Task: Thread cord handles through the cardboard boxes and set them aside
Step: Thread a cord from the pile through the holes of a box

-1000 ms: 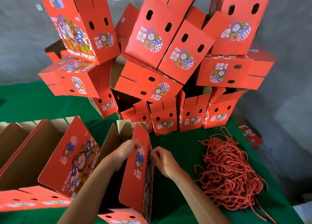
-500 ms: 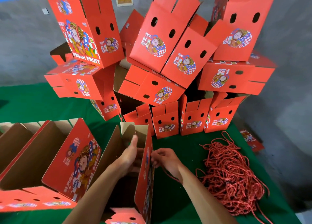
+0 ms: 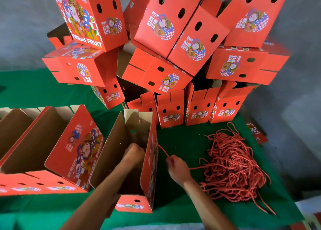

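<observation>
Open red fruit box (image 3: 149, 167) — upright on the green table cover (image 3: 182, 143), beside the cord heap (image 3: 232, 163). Corrugated card, brown inside, printed outside, oval holes punched.
Left hand (image 3: 133, 154) — inside the box, curled; whether it grasps anything cannot be told.
Right hand (image 3: 177, 167) — outside, pinching a red twisted cord (image 3: 163, 150) that runs to the box's side wall.
Risks, as judged: the limp, fraying cord may slip back out of its hole, a hard pull may drag tangled loops from the heap, and the leaning stacked boxes (image 3: 173, 30) may topple.
</observation>
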`<move>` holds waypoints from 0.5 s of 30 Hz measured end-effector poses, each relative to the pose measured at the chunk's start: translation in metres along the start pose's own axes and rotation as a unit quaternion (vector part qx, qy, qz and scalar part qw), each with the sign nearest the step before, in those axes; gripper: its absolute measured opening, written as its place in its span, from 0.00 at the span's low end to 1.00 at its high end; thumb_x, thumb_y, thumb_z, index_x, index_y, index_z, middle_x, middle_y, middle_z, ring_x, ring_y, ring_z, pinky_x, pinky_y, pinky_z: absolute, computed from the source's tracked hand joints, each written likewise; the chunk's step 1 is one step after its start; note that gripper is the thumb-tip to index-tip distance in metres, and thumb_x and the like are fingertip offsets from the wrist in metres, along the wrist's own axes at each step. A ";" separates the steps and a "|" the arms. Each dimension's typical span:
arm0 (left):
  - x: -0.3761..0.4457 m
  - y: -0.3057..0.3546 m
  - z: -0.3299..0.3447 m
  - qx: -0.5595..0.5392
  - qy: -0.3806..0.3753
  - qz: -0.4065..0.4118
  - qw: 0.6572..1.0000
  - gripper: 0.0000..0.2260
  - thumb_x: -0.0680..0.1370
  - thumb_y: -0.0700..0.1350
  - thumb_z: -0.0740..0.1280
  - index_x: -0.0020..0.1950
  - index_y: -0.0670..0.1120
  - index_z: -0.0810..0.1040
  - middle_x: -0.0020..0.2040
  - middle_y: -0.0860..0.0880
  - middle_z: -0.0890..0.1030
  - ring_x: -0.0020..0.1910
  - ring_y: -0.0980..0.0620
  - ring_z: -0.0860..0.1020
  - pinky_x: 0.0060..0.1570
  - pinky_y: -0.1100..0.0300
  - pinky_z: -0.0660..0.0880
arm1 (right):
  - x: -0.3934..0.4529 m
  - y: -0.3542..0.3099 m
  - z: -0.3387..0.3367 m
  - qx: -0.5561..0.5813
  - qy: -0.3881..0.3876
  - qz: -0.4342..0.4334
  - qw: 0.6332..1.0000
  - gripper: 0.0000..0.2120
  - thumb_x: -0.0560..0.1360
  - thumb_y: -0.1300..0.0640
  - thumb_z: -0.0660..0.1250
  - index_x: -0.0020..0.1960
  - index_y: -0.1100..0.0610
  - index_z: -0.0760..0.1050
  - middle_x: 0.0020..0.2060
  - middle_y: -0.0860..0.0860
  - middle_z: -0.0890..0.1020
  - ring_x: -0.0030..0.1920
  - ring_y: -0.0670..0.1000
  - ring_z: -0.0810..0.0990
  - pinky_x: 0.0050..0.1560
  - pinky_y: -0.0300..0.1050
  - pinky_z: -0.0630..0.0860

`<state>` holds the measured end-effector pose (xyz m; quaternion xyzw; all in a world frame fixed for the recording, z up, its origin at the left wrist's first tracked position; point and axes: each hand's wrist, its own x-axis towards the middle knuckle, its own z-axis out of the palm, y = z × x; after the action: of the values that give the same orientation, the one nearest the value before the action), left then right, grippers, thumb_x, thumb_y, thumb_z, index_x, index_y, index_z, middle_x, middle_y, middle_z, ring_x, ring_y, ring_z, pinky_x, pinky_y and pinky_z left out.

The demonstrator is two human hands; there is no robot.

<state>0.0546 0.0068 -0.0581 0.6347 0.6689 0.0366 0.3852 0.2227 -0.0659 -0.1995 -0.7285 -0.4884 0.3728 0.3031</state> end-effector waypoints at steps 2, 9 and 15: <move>-0.005 -0.008 -0.003 -0.063 -0.044 -0.006 0.997 0.13 0.85 0.49 0.64 0.50 0.40 0.80 0.48 0.41 0.85 0.39 0.49 0.84 0.32 0.59 0.79 | -0.013 0.028 -0.003 -0.117 0.073 0.075 0.988 0.19 0.87 0.48 0.53 0.48 0.55 0.77 0.41 0.52 0.83 0.44 0.56 0.83 0.46 0.51 0.77; -0.045 0.005 -0.026 -0.257 -0.209 0.010 0.944 0.30 0.73 0.77 0.57 0.49 0.57 0.87 0.48 0.49 0.88 0.46 0.47 0.87 0.35 0.56 0.83 | -0.002 -0.021 -0.013 0.425 0.043 0.169 0.888 0.16 0.87 0.53 0.58 0.45 0.60 0.75 0.23 0.46 0.64 0.22 0.46 0.63 0.26 0.40 0.65; -0.053 -0.008 -0.017 -0.170 -0.198 0.036 0.965 0.13 0.81 0.63 0.64 0.59 0.57 0.75 0.57 0.49 0.85 0.56 0.46 0.84 0.57 0.45 0.82 | -0.007 -0.003 -0.020 0.292 0.106 0.109 0.944 0.10 0.85 0.53 0.62 0.60 0.59 0.75 0.53 0.54 0.81 0.52 0.51 0.80 0.50 0.43 0.75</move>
<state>0.0329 -0.0337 -0.0252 0.5780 0.5395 0.0372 0.6111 0.2364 -0.0728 -0.1841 -0.6921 -0.2413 0.4504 0.5098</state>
